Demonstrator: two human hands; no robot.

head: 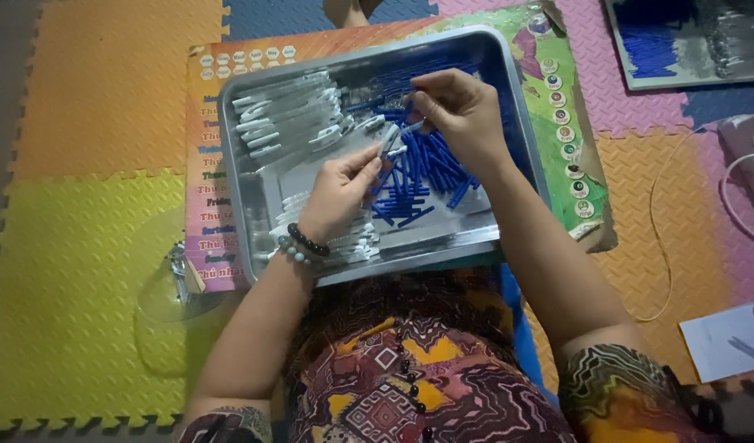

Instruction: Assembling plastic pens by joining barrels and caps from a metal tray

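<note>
Left hand: the left hand [337,193] hovers over the middle of the tray, fingers curled in a pinch around a small white piece [389,141] held at its fingertips; a beaded bracelet [303,244] circles the wrist.
Right hand: the right hand [459,111] hangs over the far right part of the tray, fingers bent inward and pinched close; what it grips between the fingertips is too small to tell.
Hands together: the two sets of fingertips meet just beside each other, directly above the blue pile.
Blue sticks: a loose heap of short blue sticks [422,176] lies in the right half of the tray, under and just below both hands.
White pieces, far: a stack of white pieces [287,119] fills the far left corner of the tray, well apart from the right hand.
White pieces, near: a second batch of white pieces [352,238] lies along the near edge, partly under the left wrist.
Tray: a shallow metal tray [520,123] rests on a colourful printed sheet [209,164].
Floor: foam puzzle mats [90,262] in yellow, orange and pink cover the floor.
</note>
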